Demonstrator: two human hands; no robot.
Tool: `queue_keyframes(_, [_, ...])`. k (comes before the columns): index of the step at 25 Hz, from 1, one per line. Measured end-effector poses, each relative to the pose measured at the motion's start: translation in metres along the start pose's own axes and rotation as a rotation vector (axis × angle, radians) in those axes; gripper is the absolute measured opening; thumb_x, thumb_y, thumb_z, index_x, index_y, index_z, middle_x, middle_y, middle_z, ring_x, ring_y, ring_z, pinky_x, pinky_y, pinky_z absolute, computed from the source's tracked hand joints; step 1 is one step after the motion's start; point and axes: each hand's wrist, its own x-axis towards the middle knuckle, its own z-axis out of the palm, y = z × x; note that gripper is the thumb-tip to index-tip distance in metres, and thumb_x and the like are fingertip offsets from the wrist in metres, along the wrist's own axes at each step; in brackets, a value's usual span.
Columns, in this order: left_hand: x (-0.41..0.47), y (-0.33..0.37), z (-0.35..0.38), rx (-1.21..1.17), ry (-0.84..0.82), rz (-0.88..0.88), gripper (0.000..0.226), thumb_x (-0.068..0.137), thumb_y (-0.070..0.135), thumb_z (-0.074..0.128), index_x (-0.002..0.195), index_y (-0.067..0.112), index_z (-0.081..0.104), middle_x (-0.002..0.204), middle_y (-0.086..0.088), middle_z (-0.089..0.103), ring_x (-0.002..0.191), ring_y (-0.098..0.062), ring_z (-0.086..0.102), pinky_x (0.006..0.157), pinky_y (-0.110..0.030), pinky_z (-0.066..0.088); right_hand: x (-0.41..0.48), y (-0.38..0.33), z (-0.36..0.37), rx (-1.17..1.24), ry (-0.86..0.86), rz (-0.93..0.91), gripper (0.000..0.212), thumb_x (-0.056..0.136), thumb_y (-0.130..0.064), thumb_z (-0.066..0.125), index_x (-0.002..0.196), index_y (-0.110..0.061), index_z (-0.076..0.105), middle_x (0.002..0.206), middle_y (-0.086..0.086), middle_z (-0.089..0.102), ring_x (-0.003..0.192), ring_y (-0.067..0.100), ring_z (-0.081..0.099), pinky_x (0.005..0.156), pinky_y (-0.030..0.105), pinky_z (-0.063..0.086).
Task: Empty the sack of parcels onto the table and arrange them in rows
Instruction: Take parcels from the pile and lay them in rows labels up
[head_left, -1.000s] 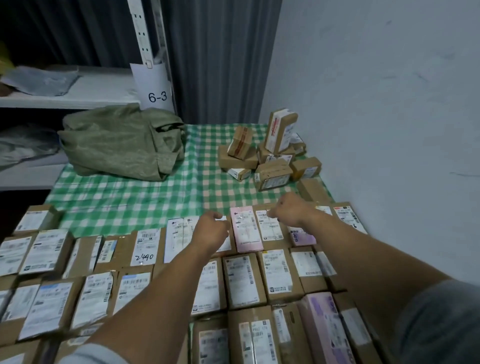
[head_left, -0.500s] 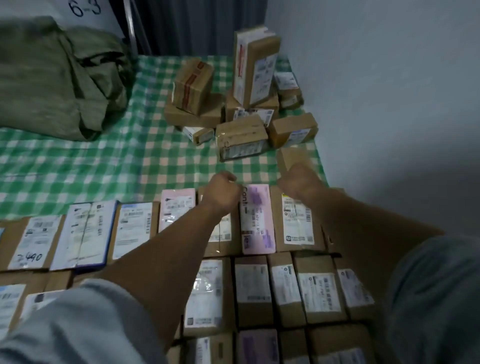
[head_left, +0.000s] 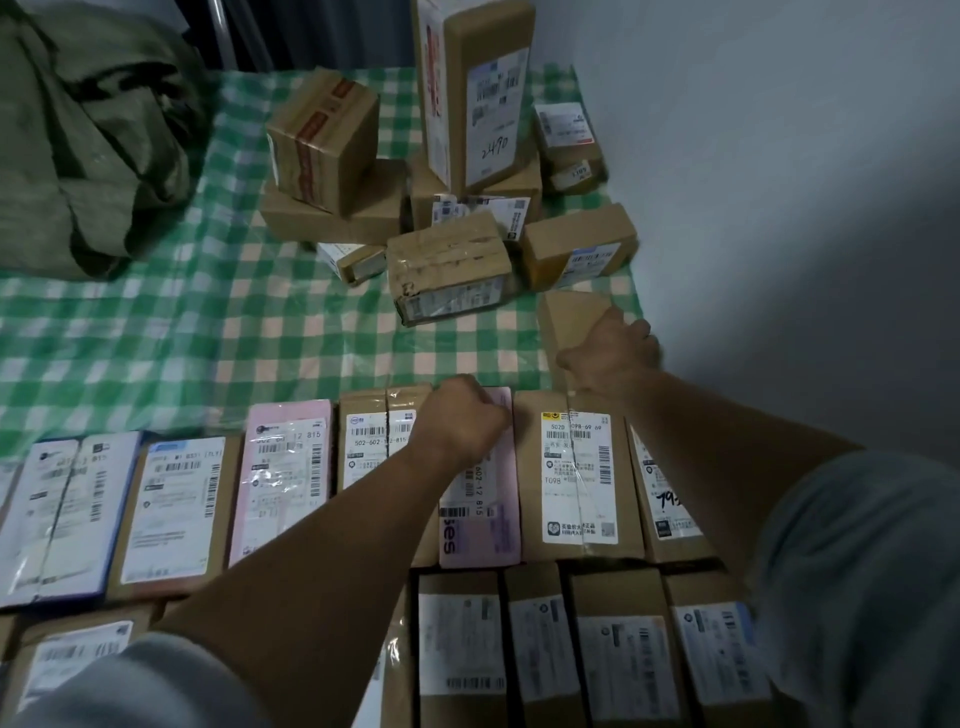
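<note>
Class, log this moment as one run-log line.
left hand: curled atop lilac parcel, grip unclear | right hand: grips plain brown parcel | sack: slumped | loose boxes: piled at back

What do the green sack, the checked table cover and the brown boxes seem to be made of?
Green sack: probably woven plastic fabric, matte, stiff creases. Checked table cover: likely thin plastic sheet, faint sheen, fine wrinkles. Brown boxes: matte cardboard, glossy tape.

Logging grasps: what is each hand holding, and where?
Right hand grips the plain brown cardboard parcel by its near end. Left hand is fisted on the pink labelled parcel; hold cannot be told.
</note>
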Motion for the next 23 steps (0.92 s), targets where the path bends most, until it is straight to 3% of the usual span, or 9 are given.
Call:
queue_keyframes(3, [0.006, 0.003, 0.006, 0.079, -0.029, -0.03, 0.033, 0.082, 0.04, 0.076, 0.082, 0.008, 0.066, 0.074, -0.011, 0.072, 0.068, -0.025, 0.071, 0.059, -0.029, 0.054, 0.009, 0.005, 0.006, 0.008, -0.05, 0.003, 0.101, 0.072, -0.052, 0.084, 0.148, -0.014, 0.029, 0.139, 0.02, 0.043, 0.129, 0.039, 0.042, 0.109, 0.052, 0.04])
queue_keyframes(6, [0.014, 0.001, 0.011, 0.154, -0.013, -0.052, 0.052, 0.07, 0.051, 0.084, 0.095, 0.009, 0.066, 0.079, -0.006, 0.07, 0.076, -0.021, 0.069, 0.056, -0.025, 0.042, 0.015, 0.006, 0.01, 0.041, -0.021, 0.007, 0.096, 0.073, -0.047, 0.084, 0.147, -0.015, 0.032, 0.139, 0.02, 0.041, 0.128, 0.039, 0.042, 0.107, 0.048, 0.041])
queue_keyframes(8, [0.017, 0.001, 0.012, 0.191, -0.01, -0.067, 0.058, 0.067, 0.054, 0.085, 0.095, 0.007, 0.068, 0.077, -0.007, 0.07, 0.076, -0.023, 0.07, 0.057, -0.025, 0.043, 0.018, 0.01, 0.008, 0.1, -0.036, 0.053, 0.084, 0.072, -0.049, 0.08, 0.14, -0.018, 0.042, 0.13, 0.017, 0.048, 0.117, 0.035, 0.051, 0.1, 0.044, 0.048])
queue_keyframes(11, [0.016, 0.006, 0.009, 0.2, -0.047, -0.102, 0.054, 0.068, 0.052, 0.086, 0.089, 0.005, 0.071, 0.063, -0.002, 0.064, 0.059, -0.016, 0.065, 0.05, -0.023, 0.041, 0.018, 0.016, -0.007, 0.303, -0.158, 0.089, 0.038, 0.087, -0.036, 0.067, 0.116, -0.015, 0.056, 0.106, 0.008, 0.062, 0.086, 0.023, 0.061, 0.071, 0.028, 0.049])
queue_keyframes(13, [0.015, 0.01, 0.01, 0.187, -0.064, -0.127, 0.049, 0.07, 0.048, 0.087, 0.089, 0.007, 0.068, 0.064, -0.002, 0.064, 0.056, -0.015, 0.064, 0.047, -0.022, 0.04, 0.023, 0.02, -0.013, 0.303, -0.17, 0.153, 0.022, 0.098, -0.02, 0.052, 0.116, -0.008, 0.059, 0.113, 0.014, 0.065, 0.096, 0.028, 0.063, 0.08, 0.032, 0.051])
queue_keyframes(16, [0.015, 0.017, 0.009, 0.197, -0.098, -0.132, 0.045, 0.076, 0.041, 0.086, 0.09, 0.009, 0.058, 0.074, -0.004, 0.065, 0.064, -0.019, 0.066, 0.054, -0.025, 0.049, 0.028, 0.02, -0.012, 0.332, -0.012, 0.162, 0.04, 0.1, -0.019, 0.044, 0.136, -0.004, 0.048, 0.137, 0.021, 0.054, 0.123, 0.038, 0.054, 0.104, 0.049, 0.047])
queue_keyframes(18, [0.014, 0.021, 0.008, 0.197, -0.121, -0.123, 0.043, 0.079, 0.036, 0.084, 0.096, 0.007, 0.057, 0.09, -0.011, 0.067, 0.081, -0.027, 0.07, 0.068, -0.035, 0.06, 0.022, 0.021, -0.01, 0.263, 0.093, 0.119, 0.055, 0.093, -0.038, 0.05, 0.139, -0.01, 0.042, 0.137, 0.018, 0.048, 0.123, 0.04, 0.051, 0.103, 0.056, 0.046])
queue_keyframes(20, [0.012, 0.024, 0.009, 0.179, -0.144, -0.11, 0.04, 0.084, 0.032, 0.08, 0.1, 0.005, 0.055, 0.101, -0.017, 0.068, 0.085, -0.031, 0.072, 0.076, -0.042, 0.063, 0.018, 0.025, -0.003, 0.175, 0.042, 0.114, 0.076, 0.082, -0.052, 0.067, 0.141, -0.015, 0.039, 0.135, 0.018, 0.045, 0.122, 0.04, 0.051, 0.102, 0.056, 0.046])
queue_keyframes(23, [0.01, 0.023, 0.01, 0.213, -0.16, -0.096, 0.054, 0.089, 0.034, 0.075, 0.121, 0.0, 0.05, 0.115, -0.019, 0.066, 0.095, -0.032, 0.071, 0.082, -0.04, 0.061, 0.017, 0.028, 0.0, 0.154, 0.03, 0.114, 0.082, 0.075, -0.046, 0.081, 0.138, -0.012, 0.04, 0.134, 0.02, 0.044, 0.12, 0.04, 0.052, 0.101, 0.055, 0.049])
